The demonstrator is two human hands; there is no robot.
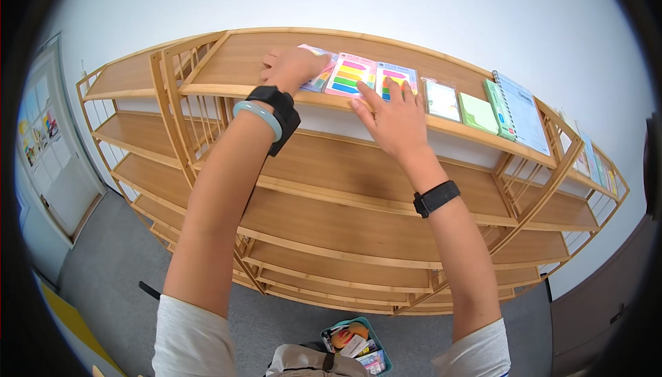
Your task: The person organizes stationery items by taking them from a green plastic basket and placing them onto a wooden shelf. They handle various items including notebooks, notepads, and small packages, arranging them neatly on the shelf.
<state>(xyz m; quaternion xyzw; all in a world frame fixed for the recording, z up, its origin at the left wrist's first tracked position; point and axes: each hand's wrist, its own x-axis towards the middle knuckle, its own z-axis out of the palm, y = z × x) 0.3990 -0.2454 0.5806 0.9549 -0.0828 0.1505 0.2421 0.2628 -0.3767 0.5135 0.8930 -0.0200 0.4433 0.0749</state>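
Note:
Both hands are at the top shelf of a wooden rack. My left hand (295, 68) reaches over colourful sticky-note packs (314, 83) at the left of the row; its underside is hidden, so a hold cannot be told. Beside them lies a pink sticky-note pack (351, 73) with arrow-shaped coloured tabs. My right hand (395, 118) lies with spread fingers over a blue sticky-note pack (397, 71), thumb and forefinger near the pink pack's lower corner. Rightward follow a clear-wrapped pad (442, 101), green sticky notes (478, 113), a green box-like item (499, 110) and a spiral notebook (523, 113).
The rack's lower shelves (341, 222) stretch below the hands, with side sections left and right. More stationery (589, 154) stands on the right section. A teal basket (388, 364) of mixed items is on the floor by the person. A door (57, 170) is at far left.

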